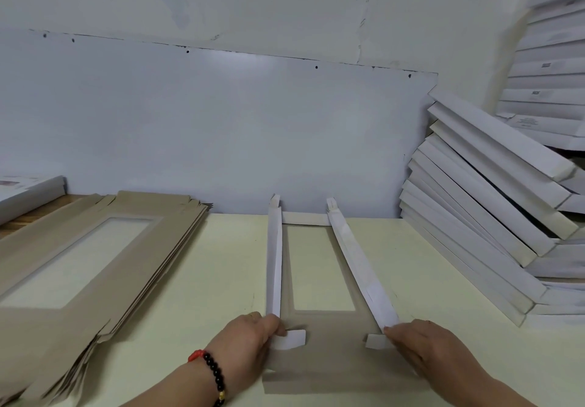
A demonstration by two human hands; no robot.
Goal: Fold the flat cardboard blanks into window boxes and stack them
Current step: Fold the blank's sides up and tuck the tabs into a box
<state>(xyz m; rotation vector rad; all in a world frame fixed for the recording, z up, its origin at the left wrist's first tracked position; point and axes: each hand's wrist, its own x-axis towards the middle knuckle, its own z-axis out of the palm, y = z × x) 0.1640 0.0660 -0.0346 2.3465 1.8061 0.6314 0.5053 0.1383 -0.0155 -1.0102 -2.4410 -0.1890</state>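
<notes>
A half-folded cardboard blank lies on the pale table in front of me, brown side up, with a clear window in its middle. Its two long side walls stand up, showing white faces. My left hand pinches the near end of the left wall, where a small white tab folds inward. My right hand pinches the near end of the right wall, beside its own white tab. A pile of flat brown window blanks lies to the left.
Finished white boxes lean in a slanting stack at the right, with more white boxes piled behind them. Another white box sits at the far left. A grey wall panel runs close behind the table.
</notes>
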